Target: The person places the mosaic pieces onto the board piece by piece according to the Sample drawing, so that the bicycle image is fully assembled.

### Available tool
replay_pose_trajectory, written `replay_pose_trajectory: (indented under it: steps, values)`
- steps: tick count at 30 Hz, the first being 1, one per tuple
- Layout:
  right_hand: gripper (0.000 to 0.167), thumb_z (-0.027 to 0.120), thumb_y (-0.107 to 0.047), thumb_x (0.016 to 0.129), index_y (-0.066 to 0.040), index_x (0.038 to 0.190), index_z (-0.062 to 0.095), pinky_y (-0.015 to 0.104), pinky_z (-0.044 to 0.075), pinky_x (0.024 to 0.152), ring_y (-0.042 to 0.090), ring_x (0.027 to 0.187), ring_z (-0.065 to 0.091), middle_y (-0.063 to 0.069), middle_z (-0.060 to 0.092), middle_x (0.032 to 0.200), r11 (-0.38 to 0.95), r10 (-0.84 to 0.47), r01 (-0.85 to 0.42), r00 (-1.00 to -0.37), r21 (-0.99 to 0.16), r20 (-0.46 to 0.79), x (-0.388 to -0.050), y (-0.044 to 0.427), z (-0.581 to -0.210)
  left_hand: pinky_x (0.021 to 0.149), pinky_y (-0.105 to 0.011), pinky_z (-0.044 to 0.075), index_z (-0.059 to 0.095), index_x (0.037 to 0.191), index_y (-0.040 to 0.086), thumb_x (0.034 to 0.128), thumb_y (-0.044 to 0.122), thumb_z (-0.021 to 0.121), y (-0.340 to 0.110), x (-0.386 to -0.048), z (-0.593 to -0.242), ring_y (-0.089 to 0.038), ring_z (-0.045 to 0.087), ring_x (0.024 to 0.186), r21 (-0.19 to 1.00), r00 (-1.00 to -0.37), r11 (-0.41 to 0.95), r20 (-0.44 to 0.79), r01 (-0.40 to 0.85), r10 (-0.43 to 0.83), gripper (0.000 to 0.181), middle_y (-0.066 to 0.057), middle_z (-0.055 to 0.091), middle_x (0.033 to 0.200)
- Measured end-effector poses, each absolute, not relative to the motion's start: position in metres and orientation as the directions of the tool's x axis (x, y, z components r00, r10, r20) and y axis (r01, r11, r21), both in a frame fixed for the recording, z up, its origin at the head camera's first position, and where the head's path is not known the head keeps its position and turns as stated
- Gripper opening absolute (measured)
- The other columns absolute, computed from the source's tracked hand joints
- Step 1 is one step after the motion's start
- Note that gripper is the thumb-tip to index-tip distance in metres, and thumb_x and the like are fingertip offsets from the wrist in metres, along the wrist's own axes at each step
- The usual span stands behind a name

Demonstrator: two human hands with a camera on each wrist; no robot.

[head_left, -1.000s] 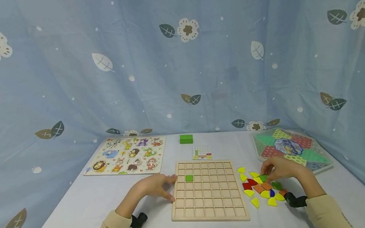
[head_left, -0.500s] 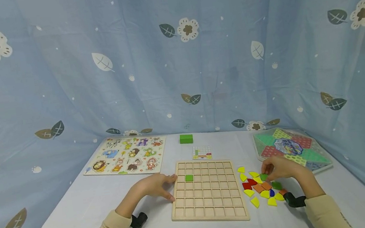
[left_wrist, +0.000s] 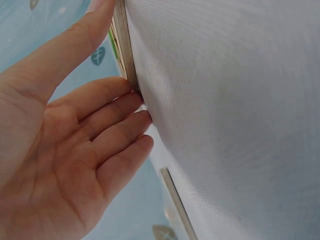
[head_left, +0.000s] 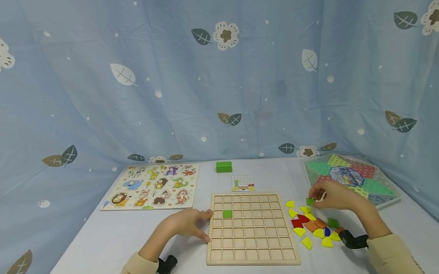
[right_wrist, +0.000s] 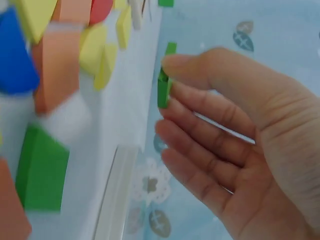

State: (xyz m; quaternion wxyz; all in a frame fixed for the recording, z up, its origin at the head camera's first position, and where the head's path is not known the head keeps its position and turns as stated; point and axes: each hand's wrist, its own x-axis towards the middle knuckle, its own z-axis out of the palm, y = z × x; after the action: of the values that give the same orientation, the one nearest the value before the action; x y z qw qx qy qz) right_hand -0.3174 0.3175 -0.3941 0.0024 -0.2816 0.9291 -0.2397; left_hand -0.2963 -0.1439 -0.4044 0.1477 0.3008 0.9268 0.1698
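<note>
So a green tile [head_left: 310,201] is being pinched between thumb and fingers of the right hand [head_left: 335,196], right of centre in the lower half of the head view, just above the loose pieces. Its outline is partly covered by the thumb in the right wrist view. Pretty much the whole pile is yellow rounded pieces [head_left: 306,243], with red pieces [head_left: 300,221], orange pieces [head_left: 311,227], a blue piece [head_left: 327,231] and another green piece [head_left: 333,222] mixed in.

Over at lower centre, the left edge of the wooden grid board [head_left: 254,232] is touched by the left hand [head_left: 187,222], thumb spread away from the fairly straight fingers. One cell near the board's upper left is filled by a green square [head_left: 227,213]. Just above the board, a pattern card [head_left: 243,183] is laid flat, with a green block [head_left: 224,167] placed further up.
</note>
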Motion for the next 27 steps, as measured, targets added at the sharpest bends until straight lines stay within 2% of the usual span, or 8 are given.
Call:
replay_pose_trajectory:
  steps: [7, 17, 22, 27]
  values:
    - [0.016, 0.079, -0.014, 0.079, -0.009, 0.091, 0.069, 0.026, 0.054, 0.066, 0.013, 0.074, 0.061, -0.005, 0.065, 0.081, 0.699, -0.552, -0.593, -0.803, -0.399, 0.224, -0.31, 0.293, -0.387, 0.11, -0.045, 0.034, 0.049, 0.141, 0.005, 0.0756, 0.038, 0.08, -0.144, -0.297, -0.404, -0.031, 0.038, 0.135, 0.4, -0.774, 0.761, -0.17, 0.511, 0.61, 0.079, -0.007, 0.044, 0.147]
    - [0.017, 0.078, -0.018, 0.082, -0.01, 0.095, 0.068, 0.027, 0.053, 0.068, 0.017, 0.078, 0.061, -0.003, 0.066, 0.086, 0.643, -0.569, -0.606, -0.787, -0.469, 0.236, -0.298, 0.253, -0.39, 0.11, -0.044, 0.033, 0.049, 0.141, 0.006, 0.0759, 0.037, 0.08, -0.143, -0.297, -0.404, -0.03, 0.038, 0.136, 0.406, -0.776, 0.763, -0.174, 0.504, 0.606, 0.079, -0.006, 0.044, 0.147]
    - [0.018, 0.079, -0.018, 0.081, -0.013, 0.095, 0.069, 0.031, 0.054, 0.07, 0.019, 0.08, 0.061, -0.006, 0.065, 0.087, 0.621, -0.569, -0.611, -0.782, -0.491, 0.254, -0.292, 0.228, -0.393, 0.11, -0.044, 0.034, 0.048, 0.141, 0.006, 0.0755, 0.038, 0.08, -0.143, -0.297, -0.405, -0.031, 0.039, 0.135, 0.401, -0.78, 0.767, -0.175, 0.501, 0.601, 0.079, -0.006, 0.044, 0.147]
    - [0.018, 0.079, -0.016, 0.081, -0.013, 0.096, 0.069, 0.033, 0.054, 0.07, 0.018, 0.08, 0.062, -0.007, 0.065, 0.089, 0.581, -0.611, -0.66, -0.74, -0.476, 0.282, -0.288, 0.202, -0.396, 0.109, -0.044, 0.034, 0.049, 0.141, 0.006, 0.0742, 0.038, 0.081, -0.143, -0.297, -0.405, -0.03, 0.04, 0.135, 0.406, -0.789, 0.774, -0.177, 0.486, 0.588, 0.081, -0.006, 0.045, 0.146]
